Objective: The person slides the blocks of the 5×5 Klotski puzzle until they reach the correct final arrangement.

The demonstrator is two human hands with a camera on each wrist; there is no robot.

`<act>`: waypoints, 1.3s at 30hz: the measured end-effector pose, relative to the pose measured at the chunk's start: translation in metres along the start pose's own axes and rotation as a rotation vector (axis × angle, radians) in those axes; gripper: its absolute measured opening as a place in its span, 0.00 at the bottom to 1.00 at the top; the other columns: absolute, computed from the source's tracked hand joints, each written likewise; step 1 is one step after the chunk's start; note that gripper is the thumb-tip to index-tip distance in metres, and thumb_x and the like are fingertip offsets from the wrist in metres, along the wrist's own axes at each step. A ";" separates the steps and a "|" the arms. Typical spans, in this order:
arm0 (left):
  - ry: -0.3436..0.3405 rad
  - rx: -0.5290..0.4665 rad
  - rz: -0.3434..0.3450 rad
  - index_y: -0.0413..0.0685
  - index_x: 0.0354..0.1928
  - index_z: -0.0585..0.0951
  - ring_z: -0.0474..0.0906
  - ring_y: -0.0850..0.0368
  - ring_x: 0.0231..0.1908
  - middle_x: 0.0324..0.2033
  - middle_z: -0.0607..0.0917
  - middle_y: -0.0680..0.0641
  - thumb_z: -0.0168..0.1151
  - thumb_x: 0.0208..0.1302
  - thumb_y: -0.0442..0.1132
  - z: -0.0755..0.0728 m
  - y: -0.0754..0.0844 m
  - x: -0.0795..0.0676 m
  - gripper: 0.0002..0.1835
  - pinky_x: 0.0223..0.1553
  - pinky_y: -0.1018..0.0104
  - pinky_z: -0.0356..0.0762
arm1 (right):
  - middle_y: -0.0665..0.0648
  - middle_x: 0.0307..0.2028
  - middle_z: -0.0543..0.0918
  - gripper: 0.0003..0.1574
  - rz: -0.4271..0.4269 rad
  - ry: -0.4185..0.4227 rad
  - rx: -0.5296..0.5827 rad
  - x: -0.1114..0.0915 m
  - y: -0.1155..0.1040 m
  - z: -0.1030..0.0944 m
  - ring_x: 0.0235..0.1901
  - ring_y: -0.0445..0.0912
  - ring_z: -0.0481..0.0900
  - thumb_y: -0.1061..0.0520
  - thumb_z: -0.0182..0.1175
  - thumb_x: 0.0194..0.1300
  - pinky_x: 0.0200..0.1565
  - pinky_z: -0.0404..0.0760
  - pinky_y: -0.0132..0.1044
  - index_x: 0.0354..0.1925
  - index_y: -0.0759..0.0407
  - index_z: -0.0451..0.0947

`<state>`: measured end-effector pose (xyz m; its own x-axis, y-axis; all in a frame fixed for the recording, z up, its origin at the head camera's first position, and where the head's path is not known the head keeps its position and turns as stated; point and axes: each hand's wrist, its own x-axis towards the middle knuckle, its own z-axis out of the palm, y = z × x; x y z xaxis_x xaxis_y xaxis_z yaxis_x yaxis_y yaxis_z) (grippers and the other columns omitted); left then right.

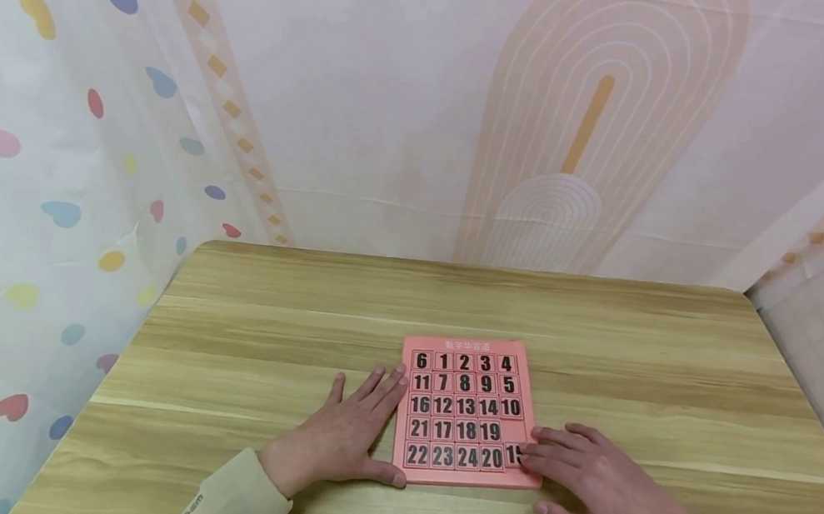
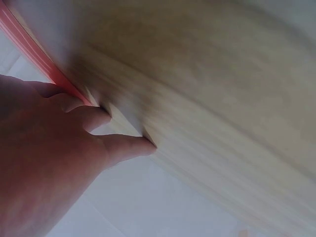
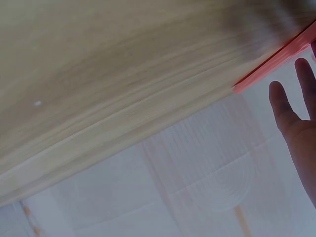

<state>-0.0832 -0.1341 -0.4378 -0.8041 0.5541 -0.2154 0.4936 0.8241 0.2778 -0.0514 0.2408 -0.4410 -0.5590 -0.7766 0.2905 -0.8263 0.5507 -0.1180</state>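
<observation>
A pink number slide puzzle (image 1: 460,480) lies flat on the table, its black-numbered tiles set in a square frame. My left hand (image 1: 341,434) rests along its left side, fingers spread, fingertips at the left edge and thumb at the lower left corner. In the left wrist view, those fingertips (image 2: 101,117) meet the table beside the pink frame. My right hand (image 1: 605,495) reaches in from the right with fingers extended, its fingertips over the tile 15 (image 1: 513,454) and partly hiding it. That tile sits slightly higher than tile 20 (image 1: 491,459), below a gap right of tile 19 (image 1: 489,432).
The wood-grain table (image 1: 283,336) stretches around the puzzle on all sides. Behind its far edge hangs a pale patterned curtain (image 1: 381,120). A dotted cloth (image 1: 34,192) hangs along the left side.
</observation>
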 end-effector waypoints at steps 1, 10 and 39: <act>0.000 -0.001 0.001 0.42 0.82 0.52 0.47 0.39 0.80 0.82 0.49 0.44 0.64 0.51 0.80 0.000 0.000 0.000 0.69 0.71 0.23 0.46 | 0.47 0.58 0.86 0.28 0.004 -0.002 0.002 0.001 0.000 0.000 0.60 0.48 0.82 0.38 0.68 0.67 0.60 0.77 0.56 0.59 0.48 0.85; -0.006 -0.011 0.000 0.42 0.82 0.52 0.47 0.39 0.80 0.82 0.49 0.43 0.64 0.51 0.80 0.001 0.000 0.000 0.69 0.70 0.23 0.46 | 0.47 0.57 0.86 0.28 0.012 0.007 0.004 0.006 0.006 0.002 0.59 0.50 0.82 0.38 0.68 0.67 0.60 0.77 0.56 0.59 0.49 0.85; -0.012 -0.004 -0.001 0.42 0.82 0.52 0.46 0.39 0.80 0.82 0.50 0.43 0.63 0.52 0.80 0.001 0.000 0.000 0.69 0.71 0.23 0.46 | 0.47 0.57 0.86 0.27 0.045 0.006 -0.002 0.013 0.013 0.005 0.60 0.50 0.82 0.38 0.67 0.68 0.61 0.76 0.53 0.58 0.50 0.86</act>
<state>-0.0828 -0.1345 -0.4385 -0.8002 0.5551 -0.2270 0.4918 0.8240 0.2812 -0.0695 0.2364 -0.4433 -0.5953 -0.7490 0.2908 -0.8001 0.5858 -0.1291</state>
